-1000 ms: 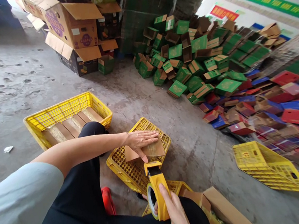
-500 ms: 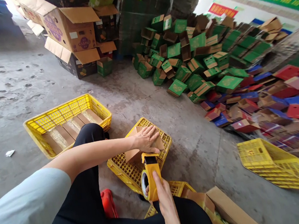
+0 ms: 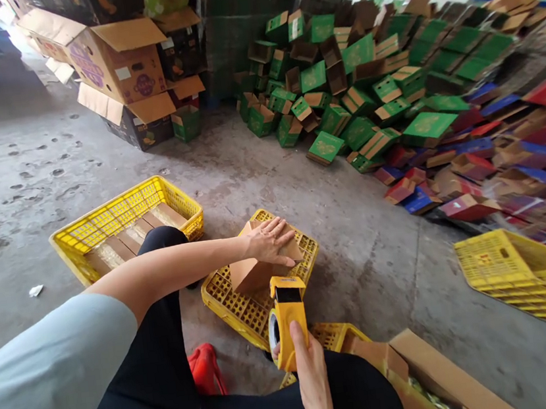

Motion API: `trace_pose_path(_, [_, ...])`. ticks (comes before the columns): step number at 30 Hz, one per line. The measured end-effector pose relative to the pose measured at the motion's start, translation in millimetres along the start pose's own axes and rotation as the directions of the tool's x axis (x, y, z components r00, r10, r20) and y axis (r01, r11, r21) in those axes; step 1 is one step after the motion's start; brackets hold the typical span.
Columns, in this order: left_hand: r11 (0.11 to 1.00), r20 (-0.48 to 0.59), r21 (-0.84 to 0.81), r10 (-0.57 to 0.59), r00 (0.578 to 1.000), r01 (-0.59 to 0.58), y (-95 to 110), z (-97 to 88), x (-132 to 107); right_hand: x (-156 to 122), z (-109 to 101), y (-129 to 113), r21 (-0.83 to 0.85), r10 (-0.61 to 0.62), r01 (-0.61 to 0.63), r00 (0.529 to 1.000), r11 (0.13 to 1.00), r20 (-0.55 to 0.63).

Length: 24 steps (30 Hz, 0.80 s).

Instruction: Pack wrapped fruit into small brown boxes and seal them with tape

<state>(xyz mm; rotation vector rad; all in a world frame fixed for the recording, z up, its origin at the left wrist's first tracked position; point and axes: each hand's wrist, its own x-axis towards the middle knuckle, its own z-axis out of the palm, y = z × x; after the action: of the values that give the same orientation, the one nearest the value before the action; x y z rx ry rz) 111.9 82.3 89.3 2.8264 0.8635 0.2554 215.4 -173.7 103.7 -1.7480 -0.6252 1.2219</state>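
Observation:
My left hand (image 3: 272, 242) lies flat, fingers stretched out, on top of a small brown cardboard box (image 3: 250, 275). That box rests on the perforated face of a yellow plastic crate (image 3: 230, 308) in front of me. My right hand (image 3: 307, 353) is wrapped round the handle of a yellow tape dispenser (image 3: 289, 315) with a roll of tape in it. The dispenser is held upright, just on the near side of the box, a little apart from it. Part of the box is hidden under my left hand.
On the left stands a yellow crate (image 3: 125, 213) with several taped cardboard boxes. An open carton (image 3: 442, 369) sits at lower right, near my knee. Another yellow crate (image 3: 525, 276) lies further right. Green boxes (image 3: 326, 148) and red ones (image 3: 467, 207) are heaped behind.
The tape dispenser in my right hand has moved slightly away from the box, uncovering more of its near side. My left hand stays on the box. The view has shifted slightly.

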Motion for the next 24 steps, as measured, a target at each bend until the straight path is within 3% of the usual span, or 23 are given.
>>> trace_pose_path(11, [0.999, 0.007, 0.01, 0.046, 0.999, -0.046, -4.4, -0.3, -16.3, -31.3, -2.9, 35.8, 0.06, 0.103, -0.104, 0.994, 0.993, 0.025])
trace_pose_path(17, [1.0, 0.141, -0.025, 0.02, 0.99, -0.016, -5.3, -4.9, -19.7, -10.5, 4.6, 52.9, 0.049, 0.182, -0.182, 0.983, 0.982, 0.008])
trace_pose_path(24, [0.996, 0.271, -0.063, -0.04, 0.962, 0.059, -13.2, -18.3, 1.0, 24.0, 19.1, 55.3, 0.034, 0.098, -0.098, 0.995, 0.995, -0.009])
